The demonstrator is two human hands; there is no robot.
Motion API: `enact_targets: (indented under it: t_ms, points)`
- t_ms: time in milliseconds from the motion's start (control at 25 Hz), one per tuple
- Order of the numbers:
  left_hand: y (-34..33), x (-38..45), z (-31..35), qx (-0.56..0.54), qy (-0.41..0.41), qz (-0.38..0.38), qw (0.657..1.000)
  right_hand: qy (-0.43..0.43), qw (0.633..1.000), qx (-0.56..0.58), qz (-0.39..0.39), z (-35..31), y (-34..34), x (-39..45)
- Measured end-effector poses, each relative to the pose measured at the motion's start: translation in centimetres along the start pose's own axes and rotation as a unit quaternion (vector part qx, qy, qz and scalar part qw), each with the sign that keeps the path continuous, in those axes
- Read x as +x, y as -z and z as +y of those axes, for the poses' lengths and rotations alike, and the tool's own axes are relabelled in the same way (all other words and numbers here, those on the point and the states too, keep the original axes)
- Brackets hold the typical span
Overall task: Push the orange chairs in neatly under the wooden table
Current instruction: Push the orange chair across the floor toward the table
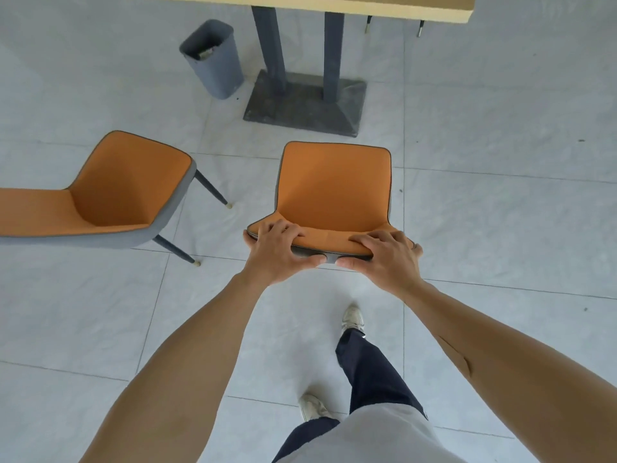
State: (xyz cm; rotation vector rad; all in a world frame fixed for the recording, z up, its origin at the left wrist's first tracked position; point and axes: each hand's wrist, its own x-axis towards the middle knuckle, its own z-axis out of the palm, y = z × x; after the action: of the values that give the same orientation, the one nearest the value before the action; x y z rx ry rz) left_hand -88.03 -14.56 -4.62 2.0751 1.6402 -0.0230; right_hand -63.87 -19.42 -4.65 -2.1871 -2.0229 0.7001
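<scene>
An orange chair [334, 185] with grey edging stands in front of me, its seat facing the wooden table [334, 5] at the top of the view. My left hand [277, 252] and my right hand [384, 255] both grip the top edge of its backrest, fingers over the orange side and thumbs on the grey back. A second orange chair [113, 192] stands to the left, turned at an angle, with two dark legs showing. Both chairs stand apart from the table, short of its grey base [303, 108].
A grey waste bin [213, 58] stands left of the table's two grey posts. Thin chair legs [394, 26] show beyond the table at the top right. Pale floor tiles [500, 212] spread all around. My feet [352, 317] are behind the chair.
</scene>
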Motion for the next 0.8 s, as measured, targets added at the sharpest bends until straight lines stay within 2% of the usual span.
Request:
enact_targets:
  t_ms: [160,280,480,600,800]
  points:
    - [3.3,9.8,0.4,0.014,0.007,-0.012,1.0,0.003,1.0,-0.005,0.019,0.8,2.7,9.5]
    - [6.1,16.8,0.3,0.018,0.016,-0.023,0.999,0.004,1.0,-0.002,0.004,0.8,5.0,16.6]
    - [10.0,25.2,-1.1,0.017,0.021,-0.02,0.999,0.009,1.0,0.013,-0.001,-0.6,7.3,25.2]
    - [10.9,27.8,-1.3,0.024,0.035,-0.022,0.999,0.007,1.0,0.006,0.0,-0.9,8.1,28.3]
    - [11.3,28.3,-1.3,0.02,0.027,-0.042,0.999,-0.005,1.0,-0.025,0.012,-1.0,8.0,28.5]
